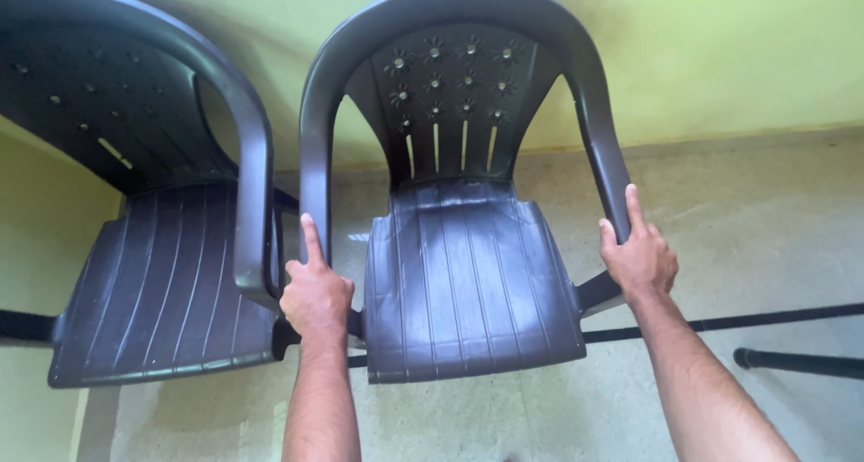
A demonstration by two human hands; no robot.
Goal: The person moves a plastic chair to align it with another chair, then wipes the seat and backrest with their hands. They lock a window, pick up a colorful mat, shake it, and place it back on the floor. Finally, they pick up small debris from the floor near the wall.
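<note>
Dark brown plastic is what we are gripping here: the chair point(463, 237) is standing right in front of us on the pale floor point(765, 219), its back toward the yellow-green wall point(720, 48). Our left hand point(315, 291) is wrapping around the left armrest low down, fingers closed on it, index finger lying straight up along the rail. Our right hand point(639, 255) is clasping the right armrest at about the same height, fingers curled behind, index pointing up too.

A second chair point(153, 228) of the same kind is standing just beside it on the left, its arm almost touching ours, and our left knuckles are sitting in that narrow gap. To handle this well, we judge it best to be keeping both grips level and pulling evenly, so the chair is not twisting into its neighbour or pinching the left hand.

A black rod point(792, 363) is lying on the floor at the right. No packages, labels or signs are showing anywhere.
</note>
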